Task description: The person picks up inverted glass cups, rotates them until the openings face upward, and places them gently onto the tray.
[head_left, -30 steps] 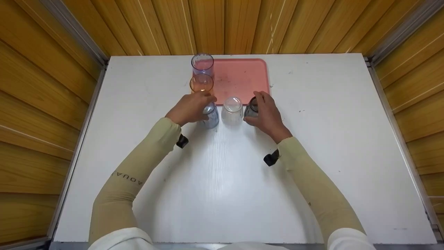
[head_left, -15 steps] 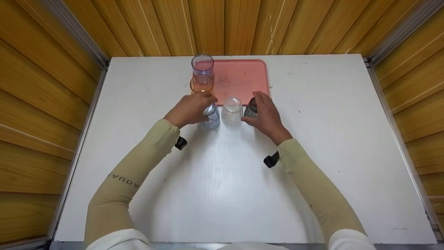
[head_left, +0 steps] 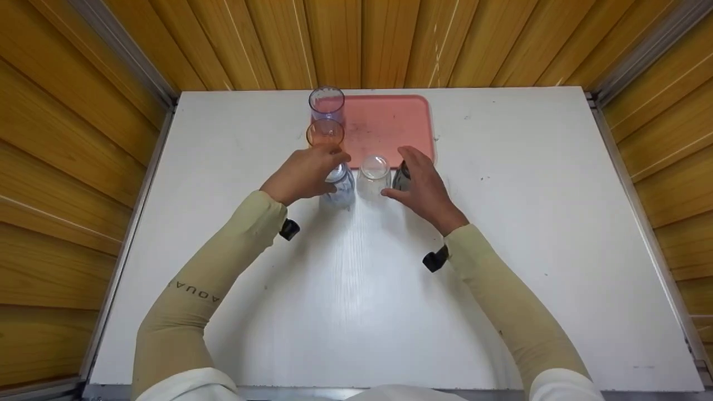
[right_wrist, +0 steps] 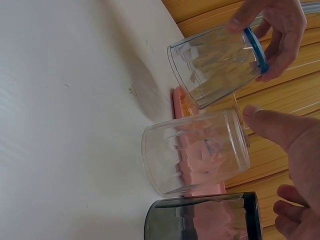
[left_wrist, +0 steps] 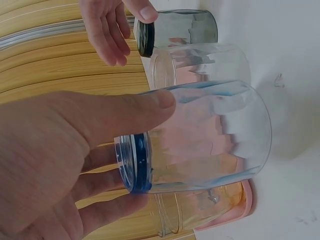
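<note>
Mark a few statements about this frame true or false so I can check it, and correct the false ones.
1. The left hand holds the blue-tinted glass. True.
2. The clear glass stands between the blue-tinted glass and the dark glass. True.
3. The purple-tinted glass is nearer the person than the orange-tinted glass. False: the purple-tinted glass is farther away.
4. The tray is pink. True.
5. The right hand grips the orange-tinted glass. False: the right hand is by the dark glass, and the orange-tinted glass is near the left hand.
6. Only two glasses show in the head view. False: five show.
</note>
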Tool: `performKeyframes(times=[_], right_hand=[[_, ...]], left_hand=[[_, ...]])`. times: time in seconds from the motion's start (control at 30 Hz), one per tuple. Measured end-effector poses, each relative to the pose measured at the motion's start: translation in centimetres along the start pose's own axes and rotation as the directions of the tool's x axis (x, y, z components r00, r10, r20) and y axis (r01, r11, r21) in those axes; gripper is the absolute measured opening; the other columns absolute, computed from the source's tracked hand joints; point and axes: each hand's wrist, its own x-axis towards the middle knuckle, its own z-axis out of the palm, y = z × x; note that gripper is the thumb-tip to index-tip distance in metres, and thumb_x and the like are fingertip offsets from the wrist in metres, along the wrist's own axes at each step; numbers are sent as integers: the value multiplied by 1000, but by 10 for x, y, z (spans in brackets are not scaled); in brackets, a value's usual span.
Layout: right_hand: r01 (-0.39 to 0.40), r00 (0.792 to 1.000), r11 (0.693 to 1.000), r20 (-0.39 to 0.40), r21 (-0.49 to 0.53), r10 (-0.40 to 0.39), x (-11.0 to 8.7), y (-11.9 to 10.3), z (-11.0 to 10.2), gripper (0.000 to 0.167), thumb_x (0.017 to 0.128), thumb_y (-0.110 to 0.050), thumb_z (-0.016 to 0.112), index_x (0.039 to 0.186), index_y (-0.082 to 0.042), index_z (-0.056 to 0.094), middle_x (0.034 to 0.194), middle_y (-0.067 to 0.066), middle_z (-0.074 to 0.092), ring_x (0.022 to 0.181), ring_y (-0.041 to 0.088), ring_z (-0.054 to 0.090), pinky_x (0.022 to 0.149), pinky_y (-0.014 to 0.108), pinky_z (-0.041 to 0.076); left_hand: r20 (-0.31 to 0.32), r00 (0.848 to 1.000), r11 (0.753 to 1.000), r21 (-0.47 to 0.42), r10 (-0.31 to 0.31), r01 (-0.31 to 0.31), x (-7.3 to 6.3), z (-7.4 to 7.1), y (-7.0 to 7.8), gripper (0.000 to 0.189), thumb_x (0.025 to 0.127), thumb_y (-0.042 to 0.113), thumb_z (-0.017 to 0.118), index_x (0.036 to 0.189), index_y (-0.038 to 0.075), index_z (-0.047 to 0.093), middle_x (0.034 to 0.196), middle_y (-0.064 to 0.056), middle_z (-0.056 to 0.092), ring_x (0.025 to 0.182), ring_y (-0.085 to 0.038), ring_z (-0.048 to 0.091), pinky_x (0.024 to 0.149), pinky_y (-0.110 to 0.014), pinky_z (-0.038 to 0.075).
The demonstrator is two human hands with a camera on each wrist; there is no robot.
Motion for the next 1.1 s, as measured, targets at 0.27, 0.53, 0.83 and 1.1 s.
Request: performKeyframes(times=[0.27, 0.53, 0.83, 1.1], right_hand=[[55, 998, 997, 1, 58, -56, -3, -3, 2, 92, 78, -42, 79, 151, -19, 27, 156, 3, 29, 143, 21, 31, 115, 41, 36], [63, 998, 994, 17, 95, -65, -5, -7, 4, 91, 77, -43, 78, 150, -20, 29, 156, 2, 29, 143, 21, 32, 115, 42, 36], [99, 995, 990, 22, 100, -102, -5, -10, 5, 91, 76, -43, 79, 150, -21, 30, 155, 1, 31, 142, 19, 32, 116, 41, 35], [85, 995, 985, 41, 151, -93, -5, -14, 11, 90, 76, -42, 80, 149, -22, 31, 154, -2, 33, 141, 16, 34, 115, 42, 36]], left_hand=[[-28, 999, 1000, -1, 19, -19, -3, -5, 4, 64, 74, 14, 84, 132, 17, 58, 130, -6, 56, 111, -22, 58, 97, -43, 53], [-42, 999, 999, 11, 34, -34, -7, -9, 7, 65, 74, 14, 84, 133, 17, 57, 131, -7, 56, 113, -23, 59, 96, -44, 53], [-59, 997, 998, 27, 55, -53, -12, -12, 9, 67, 73, 14, 85, 133, 16, 56, 132, -7, 56, 115, -24, 59, 97, -44, 53], [-76, 996, 999, 20, 47, -45, -14, -17, 12, 66, 74, 16, 84, 133, 17, 56, 133, -7, 55, 112, -24, 60, 96, -45, 53]])
